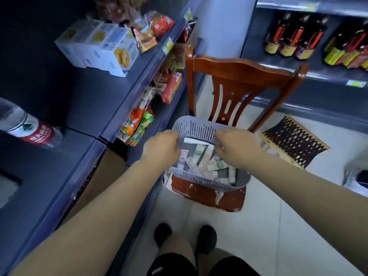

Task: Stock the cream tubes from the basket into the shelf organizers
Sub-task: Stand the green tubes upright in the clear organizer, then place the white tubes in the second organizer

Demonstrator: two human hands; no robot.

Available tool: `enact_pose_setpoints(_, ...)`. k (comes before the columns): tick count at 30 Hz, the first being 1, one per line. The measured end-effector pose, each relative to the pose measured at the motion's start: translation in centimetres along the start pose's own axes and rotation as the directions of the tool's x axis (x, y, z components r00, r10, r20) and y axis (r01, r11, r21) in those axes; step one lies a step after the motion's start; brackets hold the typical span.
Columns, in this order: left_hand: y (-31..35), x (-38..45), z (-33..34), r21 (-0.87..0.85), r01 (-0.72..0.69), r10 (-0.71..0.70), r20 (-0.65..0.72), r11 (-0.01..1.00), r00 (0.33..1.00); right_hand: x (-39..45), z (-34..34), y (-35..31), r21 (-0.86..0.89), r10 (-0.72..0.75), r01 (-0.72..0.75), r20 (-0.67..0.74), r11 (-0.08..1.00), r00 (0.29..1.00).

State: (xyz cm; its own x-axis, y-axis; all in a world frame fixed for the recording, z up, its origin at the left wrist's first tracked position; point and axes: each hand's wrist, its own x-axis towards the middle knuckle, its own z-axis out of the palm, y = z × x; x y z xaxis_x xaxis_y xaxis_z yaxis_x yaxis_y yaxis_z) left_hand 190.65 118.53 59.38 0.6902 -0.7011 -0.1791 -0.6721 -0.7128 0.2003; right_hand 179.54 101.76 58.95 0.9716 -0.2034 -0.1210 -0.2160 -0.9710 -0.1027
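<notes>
Just below the middle of the frame, a pale grey slotted plastic basket point(199, 128) is sitting on the seat of a red-brown wooden chair point(239, 70). Inside it a jumble of small squeeze tubes of cream point(199, 152), white, green and lilac in their printing, is lying criss-crossed in a loose heap, flat crimped ends and caps pointing every way.

Both hands are reaching down over the basket. The left hand point(162, 148) is hovering at the basket's left rim and the right hand point(235, 146) at its right side, each with the fingers curled downward toward the tubes. The fingertips are hidden behind the knuckles, so I cannot tell whether either one is already pinching a tube or is only closing in.

The tubes are likely light, soft-bodied and a little slick, so they should slide over each other and dent if squeezed hard. The firmer places to take hold would be the cap end or the flat crimp, or a gentle grip across the middle; several could probably be gathered at once.

At the left of the frame the dark blue-grey shelving point(95, 108) is carrying white biscuit boxes point(103, 46) and bright snack packets point(137, 124). No organizer is plainly showing.
</notes>
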Motion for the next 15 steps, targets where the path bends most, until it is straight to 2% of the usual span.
enact_pose_setpoints(2, -0.4, 1.4, 2.3, -0.047, -0.02, 0.024, 0.095, 0.999, 0.995, 0.4, 1.7, 1.3, 0.175, 0.143, -0.161, 0.11, 0.971, 0.984)
enact_pose_setpoints(5, -1.1, 3.7, 5.3, -0.104, -0.048, 0.071, 0.226, 0.993, 0.972, 1.3, 4.2, 3.0, 0.367, 0.282, -0.368, 0.269, 0.854, 0.921)
enact_pose_setpoints(12, -2.4, 10.1, 12.2, -0.186, -0.001, 0.073, 0.382, 0.982, 0.921, 4.5, 11.5, 6.9, 0.439, 0.474, -0.614, 0.394, 0.656, 0.788)
enact_pose_setpoints(15, -3.2, 12.8, 15.5, -0.241, 0.097, 0.019, 0.437, 0.966, 0.899, 5.9, 15.5, 7.9, 0.472, 0.519, -0.696, 0.463, 0.542, 0.718)
